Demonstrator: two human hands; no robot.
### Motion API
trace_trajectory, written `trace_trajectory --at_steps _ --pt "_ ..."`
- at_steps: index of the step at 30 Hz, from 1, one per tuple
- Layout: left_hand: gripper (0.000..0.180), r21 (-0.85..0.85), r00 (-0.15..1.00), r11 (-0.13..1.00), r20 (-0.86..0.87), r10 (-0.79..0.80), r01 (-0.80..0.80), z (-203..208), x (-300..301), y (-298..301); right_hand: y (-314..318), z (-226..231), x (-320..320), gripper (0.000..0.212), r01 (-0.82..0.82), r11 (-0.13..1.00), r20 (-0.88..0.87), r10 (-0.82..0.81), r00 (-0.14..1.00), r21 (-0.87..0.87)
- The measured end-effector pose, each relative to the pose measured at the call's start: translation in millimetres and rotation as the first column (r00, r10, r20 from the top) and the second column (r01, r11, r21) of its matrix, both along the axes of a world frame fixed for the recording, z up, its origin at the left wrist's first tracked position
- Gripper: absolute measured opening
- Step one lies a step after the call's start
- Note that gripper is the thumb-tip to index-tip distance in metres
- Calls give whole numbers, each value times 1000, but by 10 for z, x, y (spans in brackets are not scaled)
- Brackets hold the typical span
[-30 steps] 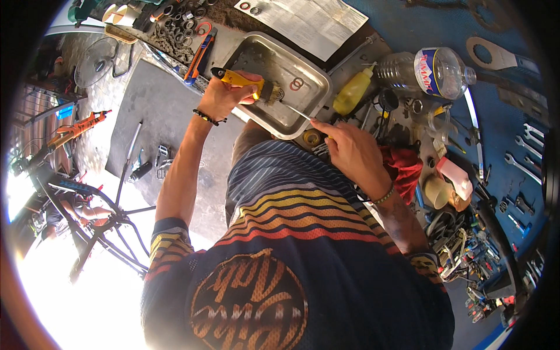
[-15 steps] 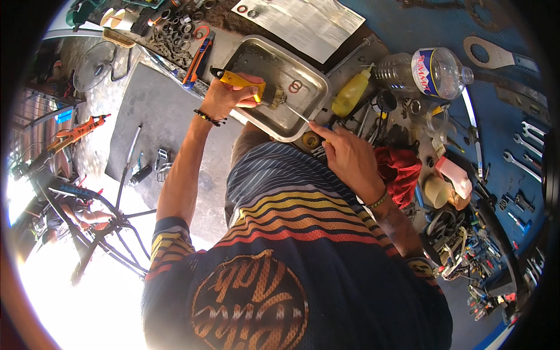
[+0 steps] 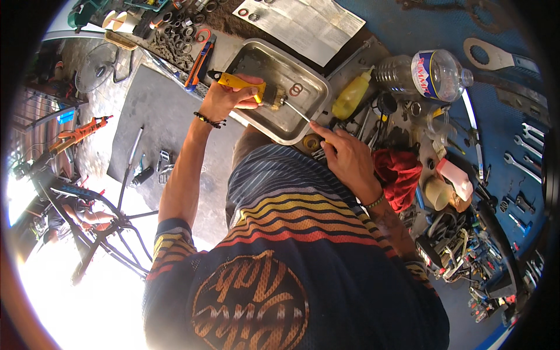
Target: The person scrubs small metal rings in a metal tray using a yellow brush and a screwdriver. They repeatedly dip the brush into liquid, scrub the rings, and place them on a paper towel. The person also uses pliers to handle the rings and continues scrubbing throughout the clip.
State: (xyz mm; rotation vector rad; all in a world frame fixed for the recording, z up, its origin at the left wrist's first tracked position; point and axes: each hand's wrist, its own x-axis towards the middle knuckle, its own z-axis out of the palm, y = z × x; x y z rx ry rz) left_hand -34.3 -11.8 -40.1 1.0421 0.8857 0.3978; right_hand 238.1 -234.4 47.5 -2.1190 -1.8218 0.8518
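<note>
Yellow brush (image 3: 261, 91) with pale bristles reaches over the shallow, dull metal tray (image 3: 314, 100); the left hand (image 3: 226, 100) wraps fingers and thumb snugly around its handle. Right-hand fingers (image 3: 321, 129) curl closed around a thin, shiny rod (image 3: 297, 112), index stretched along it, its tip at the bristles. Two round, reddish rings (image 3: 291, 91) lie in the tray.

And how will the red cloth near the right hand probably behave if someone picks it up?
The red cloth would probably hang floppy, since it lies crumpled in soft folds. It looks light for its bulk, apparently just bunched fabric. Rolling seems unlikely, given its uneven shape.
</note>
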Motion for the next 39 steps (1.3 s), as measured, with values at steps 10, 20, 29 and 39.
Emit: trace_trajectory --at_steps 10,20,29,39 --pt "32 202 985 969 123 120 -144 1093 0 -138 23 37 26 57 126 966 -352 -39 935 227" --pt "26 436 989 900 -135 60 5 618 145 -364 -110 -103 -7 56 62 988 -195 -34 980 141" --pt "30 434 988 901 -148 38 30 575 189 -578 -111 -29 -62 55 69 998 -182 -70 981 -8" --pt "33 200 970 949 43 238 -242 708 29 -570 -12 -373 28 51 99 972 -426 2 905 215"
